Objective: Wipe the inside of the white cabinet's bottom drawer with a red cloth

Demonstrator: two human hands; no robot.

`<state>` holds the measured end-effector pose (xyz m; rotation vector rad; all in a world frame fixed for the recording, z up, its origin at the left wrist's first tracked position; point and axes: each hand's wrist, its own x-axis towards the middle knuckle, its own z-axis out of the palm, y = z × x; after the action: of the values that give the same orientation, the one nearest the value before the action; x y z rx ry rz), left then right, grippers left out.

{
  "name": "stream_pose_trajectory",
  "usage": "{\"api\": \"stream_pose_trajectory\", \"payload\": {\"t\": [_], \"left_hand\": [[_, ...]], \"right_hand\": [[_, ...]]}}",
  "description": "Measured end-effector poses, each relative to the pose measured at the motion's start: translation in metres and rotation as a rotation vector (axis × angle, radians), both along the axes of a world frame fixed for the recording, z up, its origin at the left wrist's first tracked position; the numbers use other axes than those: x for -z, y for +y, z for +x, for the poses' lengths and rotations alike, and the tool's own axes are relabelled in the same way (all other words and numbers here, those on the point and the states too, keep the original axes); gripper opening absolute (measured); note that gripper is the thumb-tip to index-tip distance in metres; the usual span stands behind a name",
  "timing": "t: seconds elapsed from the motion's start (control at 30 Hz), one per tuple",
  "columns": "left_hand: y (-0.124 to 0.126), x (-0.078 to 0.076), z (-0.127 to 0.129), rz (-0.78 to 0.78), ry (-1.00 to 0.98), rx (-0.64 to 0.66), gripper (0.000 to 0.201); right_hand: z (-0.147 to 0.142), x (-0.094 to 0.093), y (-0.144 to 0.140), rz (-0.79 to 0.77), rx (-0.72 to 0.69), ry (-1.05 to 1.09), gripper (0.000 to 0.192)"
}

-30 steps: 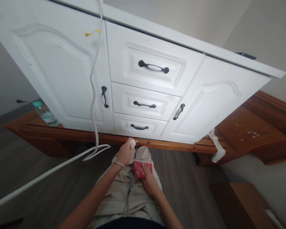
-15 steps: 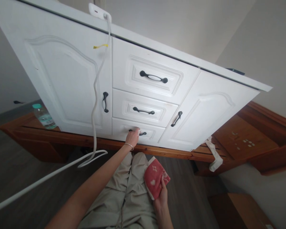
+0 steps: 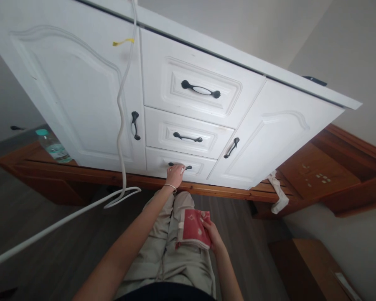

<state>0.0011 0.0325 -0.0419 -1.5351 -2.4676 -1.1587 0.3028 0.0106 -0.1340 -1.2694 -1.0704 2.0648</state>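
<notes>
At frame centre, a person's left hand (image 3: pixel 174 172) grips the bottom drawer's handle (image 3: pixel 179 166); the right hand (image 3: pixel 210 231), lower down, clutches a red cloth (image 3: pixel 192 228).

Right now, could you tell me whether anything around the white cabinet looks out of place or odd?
Yes: a white cable hangs down across the left cabinet door and loops onto the floor. A yellow strip sticks to that door, and a white rag droops from the wooden ledge.

Left arm stretched far forward, left hand (image 3: pixel 174 172) curled with fingers closed, right hand (image 3: pixel 210 234) near, fingers bent in a grip
</notes>
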Motion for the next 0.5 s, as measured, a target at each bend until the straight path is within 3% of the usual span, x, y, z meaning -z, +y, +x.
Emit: {"api": "stream_pose_trajectory", "payload": {"t": [0.13,0.23,0.3,0.4,0.5], "left_hand": [[0.000,0.002,-0.002,-0.007,-0.010,0.014,0.025],[0.000,0.002,-0.003,-0.012,-0.014,0.021,0.024],[0.000,0.001,-0.003,-0.013,-0.018,0.017,0.025],[0.001,0.000,-0.002,-0.016,-0.026,0.011,0.025],[0.001,-0.002,-0.003,-0.026,-0.033,0.023,0.025]], "right_hand": [[0.013,0.022,0.012,0.543,-0.001,-0.628,0.081],[0.011,0.019,0.001,0.807,-0.155,-0.705,0.088],[0.000,0.012,-0.016,0.854,-0.364,-0.678,0.090],[-0.021,0.002,-0.045,0.822,-0.654,-0.742,0.109],[-0.035,-0.004,-0.063,0.815,-0.727,-0.851,0.124]]}}
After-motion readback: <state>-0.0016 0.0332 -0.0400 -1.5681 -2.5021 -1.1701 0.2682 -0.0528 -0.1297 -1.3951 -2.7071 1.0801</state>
